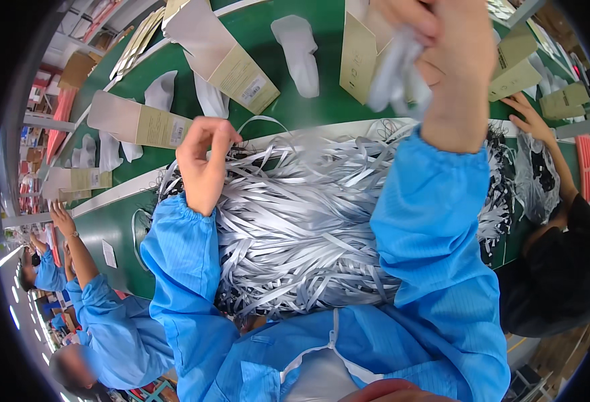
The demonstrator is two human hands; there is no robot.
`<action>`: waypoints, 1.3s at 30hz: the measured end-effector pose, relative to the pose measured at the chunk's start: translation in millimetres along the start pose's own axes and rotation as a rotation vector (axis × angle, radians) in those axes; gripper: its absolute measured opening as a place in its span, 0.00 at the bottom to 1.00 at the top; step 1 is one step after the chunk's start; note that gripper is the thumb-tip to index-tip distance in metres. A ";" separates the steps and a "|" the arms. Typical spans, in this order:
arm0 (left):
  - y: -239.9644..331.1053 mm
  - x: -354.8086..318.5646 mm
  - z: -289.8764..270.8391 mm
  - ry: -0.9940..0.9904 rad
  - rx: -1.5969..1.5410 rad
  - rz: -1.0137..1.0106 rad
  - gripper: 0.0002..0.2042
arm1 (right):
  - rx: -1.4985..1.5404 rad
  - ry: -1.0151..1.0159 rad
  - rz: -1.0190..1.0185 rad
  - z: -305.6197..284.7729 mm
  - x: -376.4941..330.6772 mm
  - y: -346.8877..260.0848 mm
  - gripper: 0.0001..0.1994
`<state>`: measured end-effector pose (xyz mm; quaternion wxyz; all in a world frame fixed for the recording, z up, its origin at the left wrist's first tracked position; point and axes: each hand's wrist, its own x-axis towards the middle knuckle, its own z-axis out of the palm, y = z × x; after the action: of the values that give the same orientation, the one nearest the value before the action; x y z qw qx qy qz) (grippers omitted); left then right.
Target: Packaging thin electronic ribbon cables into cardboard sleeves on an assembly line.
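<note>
A big heap of grey flat straps (pixel 308 221) lies in front of me on the green belt (pixel 322 100). My left hand (pixel 204 164) is at the heap's far left edge, fingers pinched on a thin grey strap loop (pixel 258 122). My right hand (pixel 436 47) is raised over the belt, closed on a bunch of pale grey straps (pixel 397 77) that hang blurred below it. Both forearms are in blue sleeves.
Open tan cardboard boxes (pixel 231 63) and white foam pieces (pixel 298 50) ride on the belt. Another box (pixel 137 124) lies at the left. A person in blue (pixel 107 315) works at my left. Another person's hand (pixel 533 114) reaches a black-and-white bag (pixel 536 174) at the right.
</note>
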<state>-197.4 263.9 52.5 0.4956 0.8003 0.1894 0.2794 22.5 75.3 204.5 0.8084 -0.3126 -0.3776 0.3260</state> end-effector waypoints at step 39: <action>-9.1 35.5 41.0 0.059 0.260 0.282 0.42 | -0.562 0.311 -0.645 14.6 21.9 46.4 0.23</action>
<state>-144.1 260.4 39.2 0.3382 0.8676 0.1241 0.3428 8.1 123.3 186.1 0.7996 -0.4315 -0.4034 -0.1083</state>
